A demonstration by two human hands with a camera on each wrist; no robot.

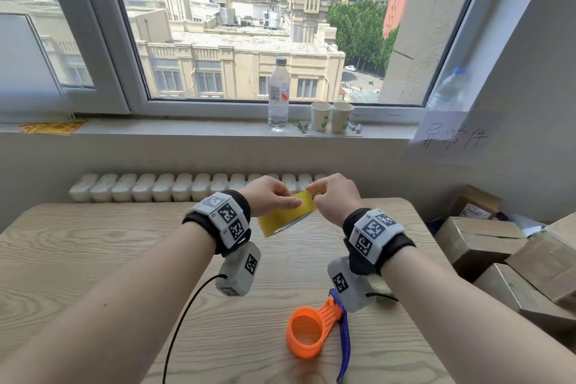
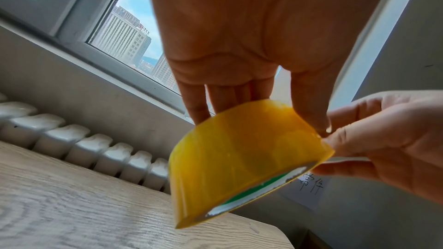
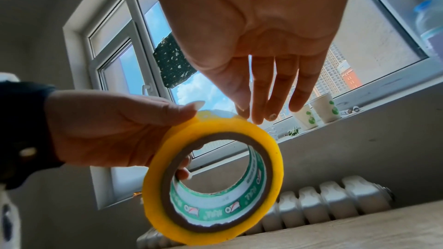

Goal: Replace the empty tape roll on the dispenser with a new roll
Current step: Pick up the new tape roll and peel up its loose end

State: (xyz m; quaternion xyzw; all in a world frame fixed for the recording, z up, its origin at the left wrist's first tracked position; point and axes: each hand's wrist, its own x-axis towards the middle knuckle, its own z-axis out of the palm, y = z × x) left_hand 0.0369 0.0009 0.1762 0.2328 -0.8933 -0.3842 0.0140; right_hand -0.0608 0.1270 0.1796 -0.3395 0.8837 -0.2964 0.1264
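A yellow tape roll (image 1: 280, 218) with a brown core and a green-and-white printed liner hangs in the air over the wooden table (image 1: 93, 259). My left hand (image 1: 280, 198) grips it, thumb on the outer face and fingers through the core (image 3: 183, 174). My right hand (image 1: 313, 193) pinches at the roll's top rim with thumb and forefinger. In the right wrist view those fingertips (image 3: 249, 114) touch the roll (image 3: 153, 205) beside the left thumb. In the left wrist view the roll (image 2: 239, 158) tilts below my left hand (image 2: 254, 97). The orange dispenser (image 1: 304, 333) with a blue handle lies on the table, its hub bare.
Cardboard boxes (image 1: 486, 243) are stacked right of the table. A white radiator (image 1: 187, 187) runs behind the table's far edge. On the window sill stand a water bottle (image 1: 279, 93) and two paper cups (image 1: 332, 117). A black cable (image 1: 187, 315) hangs from my left wrist.
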